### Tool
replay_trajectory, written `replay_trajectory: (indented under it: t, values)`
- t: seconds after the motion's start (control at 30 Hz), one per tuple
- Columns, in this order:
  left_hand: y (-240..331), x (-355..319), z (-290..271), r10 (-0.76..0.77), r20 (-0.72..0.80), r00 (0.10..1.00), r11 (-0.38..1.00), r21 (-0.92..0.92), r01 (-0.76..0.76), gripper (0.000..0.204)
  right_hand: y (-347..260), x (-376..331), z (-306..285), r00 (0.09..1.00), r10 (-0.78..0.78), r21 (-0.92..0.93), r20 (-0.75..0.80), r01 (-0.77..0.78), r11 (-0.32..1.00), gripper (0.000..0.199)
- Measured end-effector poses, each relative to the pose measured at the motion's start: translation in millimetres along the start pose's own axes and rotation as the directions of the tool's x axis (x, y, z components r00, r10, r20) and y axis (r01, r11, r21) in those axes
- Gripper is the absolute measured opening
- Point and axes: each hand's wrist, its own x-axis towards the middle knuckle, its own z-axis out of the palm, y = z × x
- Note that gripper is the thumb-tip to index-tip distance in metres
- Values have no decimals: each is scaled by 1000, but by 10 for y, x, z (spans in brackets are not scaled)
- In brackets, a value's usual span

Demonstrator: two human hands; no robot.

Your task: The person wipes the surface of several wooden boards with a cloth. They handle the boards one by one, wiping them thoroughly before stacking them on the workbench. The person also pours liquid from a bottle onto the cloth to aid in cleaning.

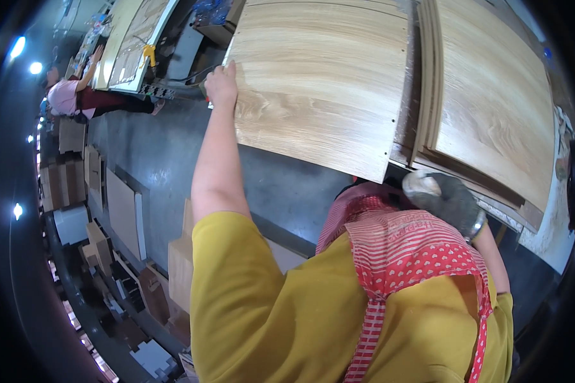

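Observation:
A large wood-grain panel (319, 83) lies flat on the work surface in front of me, with small dark holes along its right edge. My bare left hand (222, 86) is closed over the panel's left edge, arm stretched forward. Something small and red shows just below that hand, too little of it to name. My right hand (446, 199), in a grey work glove, is curled close to my body by the near end of a second panel stack. A pale patch shows at its fingers; whether that is glove or a held thing is unclear.
To the right is a stack of similar wood-grain panels (492, 83). Grey floor (153, 147) stretches left, with boards and cartons (64, 182) along it. At the far left another person (70, 97) reaches over a bench (124, 45) beside a yellow tool (149, 53).

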Motion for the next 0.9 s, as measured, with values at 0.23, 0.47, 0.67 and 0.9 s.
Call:
replay_trajectory:
  t: [0.23, 0.47, 0.67, 0.9]
  values:
    - [-98, 89, 51, -91, 14, 996, 995, 50, 90, 55, 8, -86, -294, 984, 0, -142, 177, 26, 989, 43]
    - [1678, -355, -178, 487, -131, 863, 594, -675, -437, 47, 453, -1677, -1475, 593, 248, 290, -766, -27, 957, 39]
    - [4022, -1181, -588, 877, -385, 288, 49, -524, -850, 49, 1243, -1302, -1748, 505, -132, -326, -853, -316, 891, 31]
    - [4252, -1413, -173, 978, -63, 199, 171, -308, -936, 56, -22, 252, -318, 746, -574, -691, -338, 217, 690, 28]
